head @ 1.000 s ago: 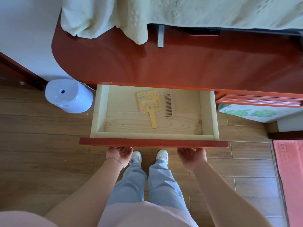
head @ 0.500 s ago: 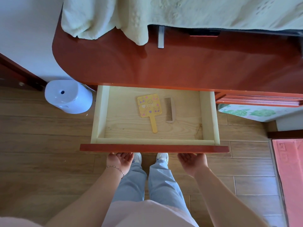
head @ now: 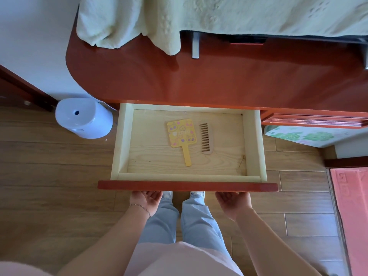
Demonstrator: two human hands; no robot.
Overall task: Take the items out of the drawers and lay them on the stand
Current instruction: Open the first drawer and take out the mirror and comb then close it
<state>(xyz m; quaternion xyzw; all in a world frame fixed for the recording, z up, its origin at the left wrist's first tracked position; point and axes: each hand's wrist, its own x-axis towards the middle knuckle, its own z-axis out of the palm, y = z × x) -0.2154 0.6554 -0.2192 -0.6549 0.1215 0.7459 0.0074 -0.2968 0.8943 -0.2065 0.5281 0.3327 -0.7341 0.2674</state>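
- The drawer (head: 188, 185) stands pulled out from under the red-brown stand (head: 219, 82), its red front edge nearest the person and its pale wood bottom in full view.
- The left hand (head: 146, 200) is palm up just under the left part of the drawer front, fingers reaching beneath the edge; their tips are hidden, so I cannot tell whether they grip it.
- A thin bracelet (head: 141, 208) circles the left wrist.
- The right hand (head: 233, 201) is palm up in the same way under the right part of the front, fingers also hidden below the edge; how far they curl cannot be told.
- A yellow mirror (head: 181, 134) with cartoon stickers lies flat in the middle of the drawer, handle pointing toward the person and slightly right.
- A comb (head: 206, 139) lies just right of the mirror, apart from it, lengthwise front to back, teeth facing left.
- The rest of the drawer bottom is bare wood with a small dark mark near the right front corner.
- A pale green cloth (head: 219, 14) covers the far part of the stand and hangs over its near edge at the left.
- A metal bracket (head: 195, 44) shows just below the cloth's edge.
- A white-blue stool (head: 83, 117) sits on the wood floor (head: 49, 166), left of the drawer.
- A floral item (head: 310, 136) lies under the stand to the right; a pink mat (head: 352, 206) is at the far right edge.
- Jeans and shoe tips show between the two hands, below the drawer front.
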